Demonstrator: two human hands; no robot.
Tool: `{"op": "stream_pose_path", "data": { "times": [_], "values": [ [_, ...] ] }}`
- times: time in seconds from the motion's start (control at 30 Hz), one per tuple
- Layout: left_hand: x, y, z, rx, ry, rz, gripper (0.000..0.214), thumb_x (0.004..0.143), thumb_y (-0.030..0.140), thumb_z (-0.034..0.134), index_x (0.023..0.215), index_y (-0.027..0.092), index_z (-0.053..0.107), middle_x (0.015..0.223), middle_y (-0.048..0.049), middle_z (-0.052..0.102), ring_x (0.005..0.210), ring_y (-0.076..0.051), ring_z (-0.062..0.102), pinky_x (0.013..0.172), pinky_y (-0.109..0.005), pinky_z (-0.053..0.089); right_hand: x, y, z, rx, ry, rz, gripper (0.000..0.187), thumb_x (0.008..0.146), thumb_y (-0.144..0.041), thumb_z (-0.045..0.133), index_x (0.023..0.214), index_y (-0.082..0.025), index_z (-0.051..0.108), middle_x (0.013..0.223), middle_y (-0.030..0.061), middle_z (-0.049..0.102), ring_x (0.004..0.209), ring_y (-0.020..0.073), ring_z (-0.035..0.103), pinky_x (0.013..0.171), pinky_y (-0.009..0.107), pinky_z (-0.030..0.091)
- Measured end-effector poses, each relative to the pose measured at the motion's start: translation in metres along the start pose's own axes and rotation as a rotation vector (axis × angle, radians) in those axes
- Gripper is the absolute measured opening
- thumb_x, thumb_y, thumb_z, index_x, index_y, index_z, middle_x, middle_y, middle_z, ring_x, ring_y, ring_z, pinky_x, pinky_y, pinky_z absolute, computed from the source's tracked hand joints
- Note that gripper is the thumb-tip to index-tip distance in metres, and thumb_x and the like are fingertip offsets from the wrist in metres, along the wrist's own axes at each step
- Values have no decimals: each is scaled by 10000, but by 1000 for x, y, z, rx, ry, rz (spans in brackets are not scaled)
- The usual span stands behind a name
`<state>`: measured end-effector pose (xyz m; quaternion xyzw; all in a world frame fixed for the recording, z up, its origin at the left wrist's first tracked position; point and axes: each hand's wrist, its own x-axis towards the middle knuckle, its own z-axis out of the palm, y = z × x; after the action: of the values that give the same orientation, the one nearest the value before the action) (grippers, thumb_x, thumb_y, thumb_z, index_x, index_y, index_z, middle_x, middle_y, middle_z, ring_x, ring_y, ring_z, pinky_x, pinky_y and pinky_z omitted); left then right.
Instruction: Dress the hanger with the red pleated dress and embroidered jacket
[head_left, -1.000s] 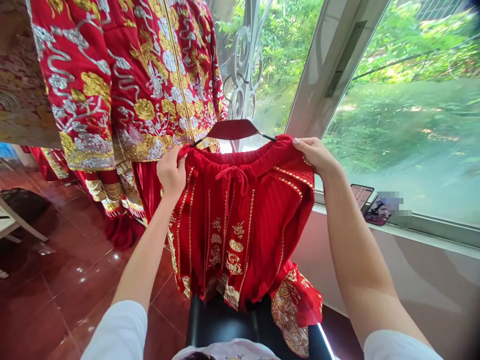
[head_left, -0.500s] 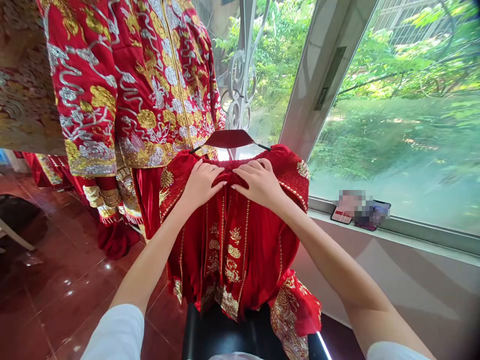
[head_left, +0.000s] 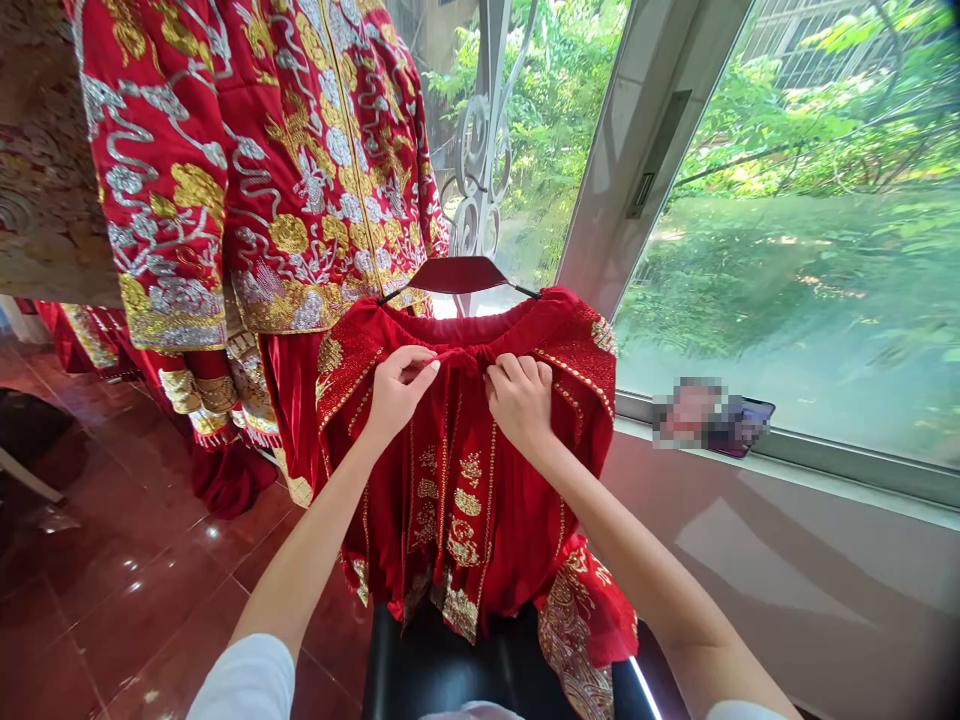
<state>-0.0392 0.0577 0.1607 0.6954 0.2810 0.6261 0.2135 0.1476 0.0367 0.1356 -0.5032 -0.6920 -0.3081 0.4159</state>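
A red skirt (head_left: pixel 517 500) with gold embroidery and beaded trim hangs in front of me, its gathered waistband opened wide on a dark red hanger (head_left: pixel 457 274). My left hand (head_left: pixel 397 388) pinches the front edge of the waistband between thumb and fingers, left of the middle. On the other side of the middle, my right hand (head_left: pixel 521 400) is closed with its fingers curled on the same band. A short bunched or twisted bit of red fabric (head_left: pixel 463 358) lies between the two hands. The skirt's lower part meets a black surface (head_left: pixel 450 675) below.
To the left hangs a red jacket (head_left: pixel 300 180) with gold and silver embroidery. Two phones, one of them a dark phone (head_left: pixel 739 428), lean against the window on the sill at right. A wall (head_left: pixel 787 560) runs below the sill. Tiled floor (head_left: pixel 165 600) lies at left.
Both hands have slid down slightly from the top of the waistband. Fingers that lay over the band are now closed on its front edge, and the opening behind shows more.
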Motion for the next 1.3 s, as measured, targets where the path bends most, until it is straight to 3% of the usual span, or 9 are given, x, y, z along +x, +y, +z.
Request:
{"op": "stream_pose_path", "data": {
  "times": [0.1, 0.33, 0.53, 0.77, 0.9, 1.07, 1.17, 1.23, 1.3],
  "values": [
    [3, 1, 6, -298, -21, -252, 238, 753, 414, 674, 809, 185, 646, 651, 6, 624, 581, -107, 596, 550, -227, 522, 1, -6, 4, 88, 28, 87, 269, 942, -277, 400, 873, -195, 647, 897, 132, 619, 796, 270, 494, 715, 410, 392],
    [11, 4, 15, -482, -59, -332, 370, 702, 510, 710, 652, 185, 542, 606, 32, 583, 447, -72, 554, 458, -203, 490, 2, -16, 12, 423, 3, 225, 294, 940, -335, 400, 783, -211, 615, 780, 87, 611, 714, 220, 549, 624, 348, 440],
    [16, 0, 14, -403, -81, -272, 495, 716, 522, 706, 521, 192, 394, 472, 83, 338, 372, -35, 344, 389, -190, 438, 9, 4, -6, 1060, -330, 463, 311, 830, -496, 551, 744, -200, 592, 595, -1, 587, 431, 113, 442, 408, 258, 345],
    [19, -11, 12, -424, -56, -310, 532, 699, 542, 716, 518, 195, 356, 478, 87, 286, 376, -29, 260, 330, -178, 361, 17, 22, -15, 843, -262, 324, 322, 816, -383, 569, 551, -204, 531, 473, -30, 468, 449, 109, 395, 497, 265, 336],
    [14, -15, 11, -376, -21, -263, 460, 731, 530, 690, 568, 186, 432, 513, 62, 392, 431, -53, 412, 403, -184, 451, 13, 14, -14, 764, -252, 305, 276, 825, -341, 537, 590, -202, 582, 506, -3, 551, 479, 134, 480, 561, 283, 410],
    [-51, -24, 3, -166, 133, -259, 385, 779, 470, 649, 1053, 216, 560, 1076, -45, 613, 778, -119, 636, 615, -234, 548, -51, 33, -53, 959, -489, 518, 428, 789, -426, 620, 1143, -186, 635, 1006, 102, 709, 728, 186, 655, 604, 296, 503],
    [-124, -51, 20, 37, 195, -362, 244, 834, 394, 582, 939, 174, 584, 875, -29, 632, 719, -115, 603, 651, -234, 510, -135, 75, -76, 1309, -856, 645, 532, 763, -561, 619, 1109, -159, 660, 930, 128, 722, 686, 203, 676, 603, 322, 530],
    [-176, -76, 47, 104, -48, -561, 234, 866, 374, 494, 900, 161, 584, 823, -38, 638, 725, -139, 612, 681, -262, 508, -198, 101, -77, 1278, -742, 901, 529, 707, -628, 633, 904, -142, 698, 719, 112, 700, 572, 194, 637, 575, 328, 523],
    [-226, -99, 85, 153, -570, -784, 312, 890, 322, 374, 1050, 150, 581, 1016, -86, 663, 906, -171, 643, 834, -307, 505, -254, 113, -64, 941, -395, 1239, 510, 698, -599, 634, 935, -149, 677, 801, 123, 701, 685, 211, 654, 668, 342, 534]
  ]
}}
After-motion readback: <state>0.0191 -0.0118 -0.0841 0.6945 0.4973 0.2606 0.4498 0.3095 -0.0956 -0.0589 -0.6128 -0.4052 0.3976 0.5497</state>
